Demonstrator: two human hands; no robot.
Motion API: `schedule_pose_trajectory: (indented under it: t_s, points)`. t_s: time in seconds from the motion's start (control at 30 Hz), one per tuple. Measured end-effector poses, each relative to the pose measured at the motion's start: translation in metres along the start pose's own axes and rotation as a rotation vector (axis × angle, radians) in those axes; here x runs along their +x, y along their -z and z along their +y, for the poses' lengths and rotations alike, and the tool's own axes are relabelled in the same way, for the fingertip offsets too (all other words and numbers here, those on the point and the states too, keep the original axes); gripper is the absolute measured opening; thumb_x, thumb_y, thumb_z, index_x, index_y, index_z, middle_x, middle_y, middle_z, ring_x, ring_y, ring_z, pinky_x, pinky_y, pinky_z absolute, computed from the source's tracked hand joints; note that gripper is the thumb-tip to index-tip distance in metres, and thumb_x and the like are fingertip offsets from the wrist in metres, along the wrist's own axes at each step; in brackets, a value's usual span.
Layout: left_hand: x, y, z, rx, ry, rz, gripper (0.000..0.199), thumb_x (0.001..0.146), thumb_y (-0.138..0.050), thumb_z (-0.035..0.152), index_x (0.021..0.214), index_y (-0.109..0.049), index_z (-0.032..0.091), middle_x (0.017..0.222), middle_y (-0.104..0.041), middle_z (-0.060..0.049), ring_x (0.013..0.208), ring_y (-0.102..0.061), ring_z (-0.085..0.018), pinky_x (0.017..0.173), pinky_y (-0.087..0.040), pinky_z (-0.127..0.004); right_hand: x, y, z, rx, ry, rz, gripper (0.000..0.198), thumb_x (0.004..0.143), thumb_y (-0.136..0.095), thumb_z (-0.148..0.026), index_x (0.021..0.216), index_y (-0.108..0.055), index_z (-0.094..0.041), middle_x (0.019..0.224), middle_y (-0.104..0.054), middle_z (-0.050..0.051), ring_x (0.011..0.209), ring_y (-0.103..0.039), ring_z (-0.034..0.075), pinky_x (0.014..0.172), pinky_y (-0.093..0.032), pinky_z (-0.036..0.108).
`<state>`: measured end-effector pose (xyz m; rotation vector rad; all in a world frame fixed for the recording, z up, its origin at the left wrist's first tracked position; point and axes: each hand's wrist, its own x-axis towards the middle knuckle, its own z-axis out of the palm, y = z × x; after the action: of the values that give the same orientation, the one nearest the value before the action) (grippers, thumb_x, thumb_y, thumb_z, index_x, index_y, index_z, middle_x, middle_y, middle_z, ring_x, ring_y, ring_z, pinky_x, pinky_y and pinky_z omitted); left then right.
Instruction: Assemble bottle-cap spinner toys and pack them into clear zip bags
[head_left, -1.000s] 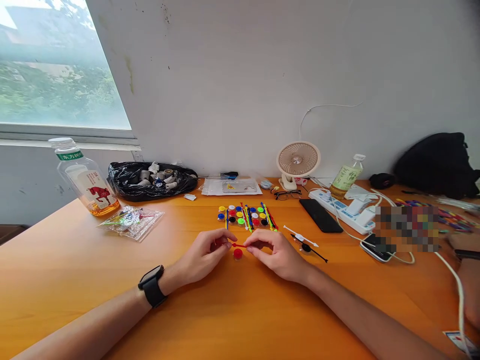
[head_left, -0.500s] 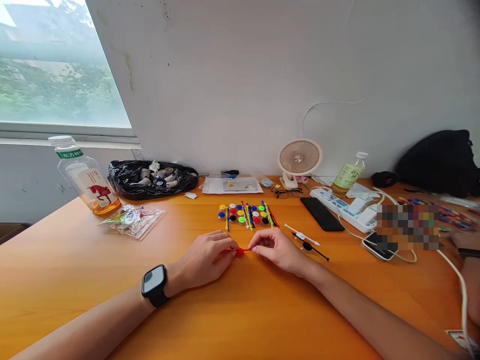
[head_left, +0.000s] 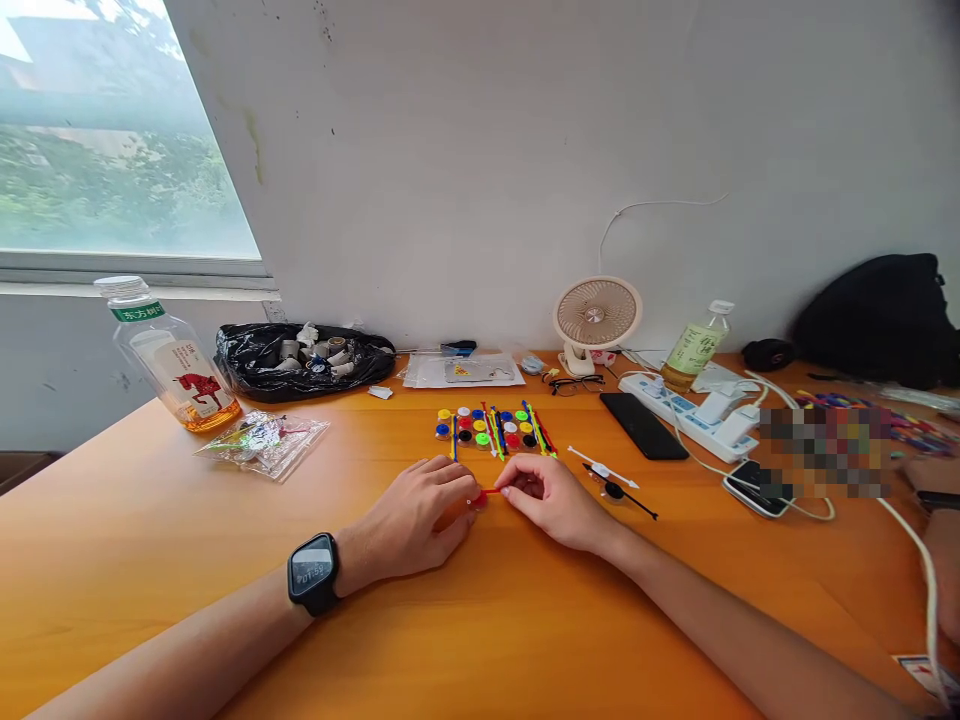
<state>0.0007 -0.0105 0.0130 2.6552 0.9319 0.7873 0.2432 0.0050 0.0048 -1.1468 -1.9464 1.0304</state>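
My left hand (head_left: 424, 510), with a black watch on the wrist, has thumb and index finger closed on a small red disc (head_left: 478, 501) just above the wooden table. A thin red plastic stick (head_left: 490, 491) runs from the disc to my right hand (head_left: 547, 500), whose thumb and index finger pinch its other end. The far part of the stick is hidden behind my left fingers. To the right of my right hand lie a white stick (head_left: 611, 472) and a black stick (head_left: 637, 502), the black one with a round black disc (head_left: 613, 490).
Beyond my hands are rows of coloured discs (head_left: 465, 436) and sticks (head_left: 495, 432). A clear plastic bag (head_left: 289, 450) and bottle (head_left: 172, 360) stand left. Right are a phone (head_left: 643, 427), power strip (head_left: 675, 410) and cables. At the back are a fan (head_left: 598, 313) and a black bag (head_left: 232, 360).
The red disc has tilted between my left fingertips, and the red stick's right end has shifted slightly left and up with my right fingers. The watch face has lit up.
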Motion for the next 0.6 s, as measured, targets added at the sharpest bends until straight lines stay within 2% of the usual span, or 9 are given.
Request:
schedule_pose_trajectory:
  t_s: [0.2, 0.33, 0.47, 0.6]
  points:
    - [0.003, 0.001, -0.001, 0.034, -0.013, -0.092, 0.014, 0.094, -0.057, 0.017, 0.104, -0.064, 0.024, 0.106, -0.072, -0.006, 0.099, -0.064, -0.024, 0.090, -0.050, -0.037, 0.001, 0.000, 0.001, -0.036, 0.012, -0.014, 0.010, 0.089, -0.063, -0.023, 0.086, -0.070, -0.018, 0.083, -0.071, 0.004, 0.073, -0.062, 0.017, 0.066, -0.048, 0.029]
    - [0.000, 0.000, -0.002, -0.002, -0.001, -0.044, 0.011, 0.095, -0.060, 0.022, 0.105, -0.064, 0.024, 0.110, -0.072, -0.007, 0.101, -0.064, -0.024, 0.092, -0.051, -0.039, 0.001, 0.002, 0.001, -0.103, 0.046, -0.021, 0.011, 0.093, -0.061, -0.024, 0.089, -0.071, -0.019, 0.087, -0.072, 0.004, 0.076, -0.063, 0.018, 0.067, -0.049, 0.029]
    - [-0.003, 0.003, -0.003, -0.084, -0.011, 0.014, 0.019, 0.094, -0.064, 0.026, 0.113, -0.065, 0.026, 0.123, -0.069, -0.007, 0.109, -0.064, -0.025, 0.099, -0.051, -0.041, -0.001, 0.008, -0.006, -0.202, 0.073, 0.027, 0.013, 0.096, -0.062, -0.030, 0.098, -0.071, -0.021, 0.094, -0.072, 0.004, 0.074, -0.061, 0.017, 0.066, -0.048, 0.029]
    - [-0.004, 0.009, -0.006, -0.154, 0.055, 0.129, 0.026, 0.101, -0.053, 0.024, 0.125, -0.062, 0.026, 0.128, -0.067, -0.008, 0.120, -0.060, -0.026, 0.106, -0.049, -0.043, -0.004, 0.012, -0.013, -0.257, 0.080, 0.107, 0.023, 0.099, -0.061, -0.038, 0.113, -0.069, -0.023, 0.101, -0.071, 0.005, 0.067, -0.056, 0.015, 0.062, -0.046, 0.029]
